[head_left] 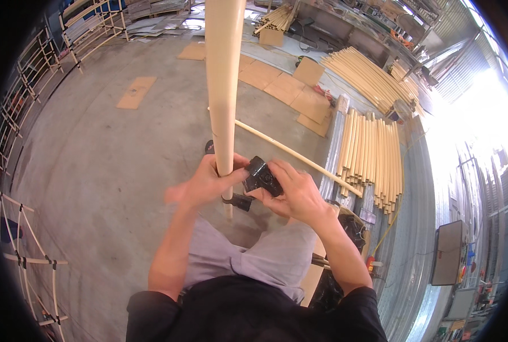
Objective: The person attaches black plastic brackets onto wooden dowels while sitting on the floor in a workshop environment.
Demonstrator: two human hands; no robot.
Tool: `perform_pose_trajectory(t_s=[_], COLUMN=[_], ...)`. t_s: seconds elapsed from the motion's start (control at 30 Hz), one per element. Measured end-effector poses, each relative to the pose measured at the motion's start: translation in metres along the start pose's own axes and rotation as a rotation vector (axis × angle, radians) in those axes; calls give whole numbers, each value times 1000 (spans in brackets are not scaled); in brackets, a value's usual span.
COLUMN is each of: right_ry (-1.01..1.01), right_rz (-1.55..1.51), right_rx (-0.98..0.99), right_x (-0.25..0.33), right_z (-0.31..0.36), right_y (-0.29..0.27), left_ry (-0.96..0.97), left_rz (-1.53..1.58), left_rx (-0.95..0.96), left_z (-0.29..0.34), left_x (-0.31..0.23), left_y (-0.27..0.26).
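A long cream pipe (224, 74) stands upright in front of me, reaching past the top of the view. My left hand (204, 180) is closed around it, with thumb and fingertips reaching toward a black pipe joint (258, 169). That joint is gripped by my right hand (297, 192), fingers over its top and thumb below, just right of the pipe. Lower down, a second black joint (240, 202) sits around the pipe beneath my hands. Whether the upper joint touches the pipe is hidden by my fingers.
Another cream pipe (294, 153) slants just beyond my hands. Bundles of cream pipes (374, 154) lie at the right beside metal profiles. Black parts (328, 290) fill a box by my right leg. Cardboard sheets (282, 85) lie on the floor ahead; pipe frames (31, 262) stand left.
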State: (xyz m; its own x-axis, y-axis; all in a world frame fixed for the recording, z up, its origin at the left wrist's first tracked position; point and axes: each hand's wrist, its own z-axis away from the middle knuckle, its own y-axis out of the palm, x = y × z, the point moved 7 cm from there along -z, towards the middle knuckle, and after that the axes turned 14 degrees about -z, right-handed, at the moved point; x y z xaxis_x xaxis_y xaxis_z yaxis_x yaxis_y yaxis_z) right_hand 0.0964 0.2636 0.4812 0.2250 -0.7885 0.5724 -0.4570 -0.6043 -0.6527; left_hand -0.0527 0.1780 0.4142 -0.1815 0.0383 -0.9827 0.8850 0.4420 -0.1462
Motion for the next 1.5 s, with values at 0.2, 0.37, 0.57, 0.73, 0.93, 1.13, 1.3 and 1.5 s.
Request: perform_pose_trajectory(t_s=[0.2, 0.37, 0.57, 0.73, 0.93, 1.13, 1.3, 1.5], right_ry=[291, 286, 107, 165, 240, 199, 206, 160], right_rz=[-180, -140, -60, -67, -27, -65, -18, 83], right_rx=[-71, -105, -24, 119, 221, 125, 43, -41], right_x=[-13, -6, -2, 5, 6, 0, 0, 8], right_z=[4, 5, 7, -4, -5, 0, 1, -9], right_y=[3, 2, 2, -3, -6, -7, -1, 6], left_ry=[43, 11, 123, 75, 111, 217, 244, 271], left_rz=[77, 81, 95, 11, 15, 67, 18, -1], left_rx=[175, 107, 147, 154, 146, 28, -162, -306], left_z=[3, 4, 5, 7, 8, 9, 13, 8], left_x=[-19, -6, -11, -7, -4, 0, -3, 4], left_y=[-2, 0, 0, -3, 1, 4, 9, 6])
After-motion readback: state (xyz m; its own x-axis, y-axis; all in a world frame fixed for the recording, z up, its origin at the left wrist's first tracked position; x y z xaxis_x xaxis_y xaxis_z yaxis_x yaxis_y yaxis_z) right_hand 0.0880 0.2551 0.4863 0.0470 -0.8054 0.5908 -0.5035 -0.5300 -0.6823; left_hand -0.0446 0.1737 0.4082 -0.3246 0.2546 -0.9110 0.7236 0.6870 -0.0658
